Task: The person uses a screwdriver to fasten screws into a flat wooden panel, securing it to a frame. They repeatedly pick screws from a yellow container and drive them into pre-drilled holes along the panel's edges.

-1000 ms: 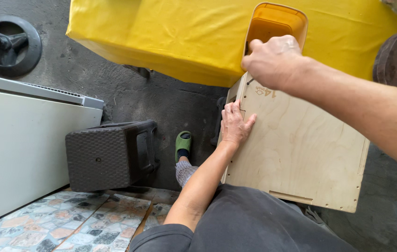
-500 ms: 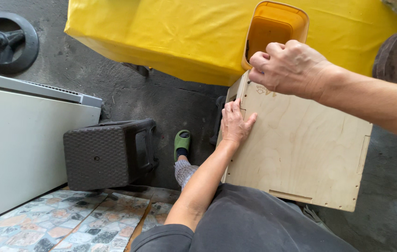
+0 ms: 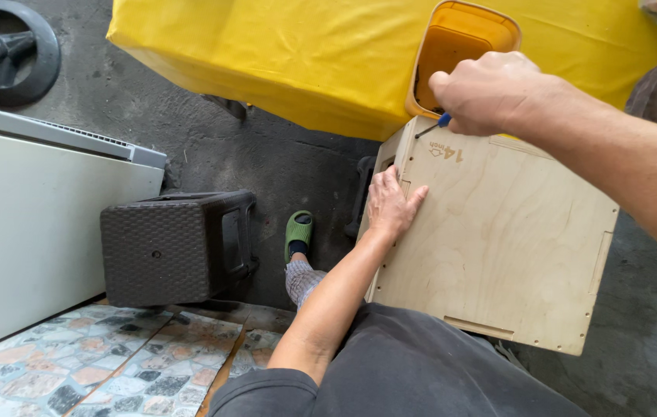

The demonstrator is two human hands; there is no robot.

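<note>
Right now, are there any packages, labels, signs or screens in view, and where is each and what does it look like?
No packages, signs or screens show; only one marking.
Printed mark: small dark lettering with a little arrow shape, near the top left corner of the pale plywood box, below the right hand, which holds a blue-handled tool.
Left hand: flat on the box's left edge, away from the mark.

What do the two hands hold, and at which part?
The right hand grips a screwdriver by its blue handle. The left hand only lies flat on the plywood box.
</note>
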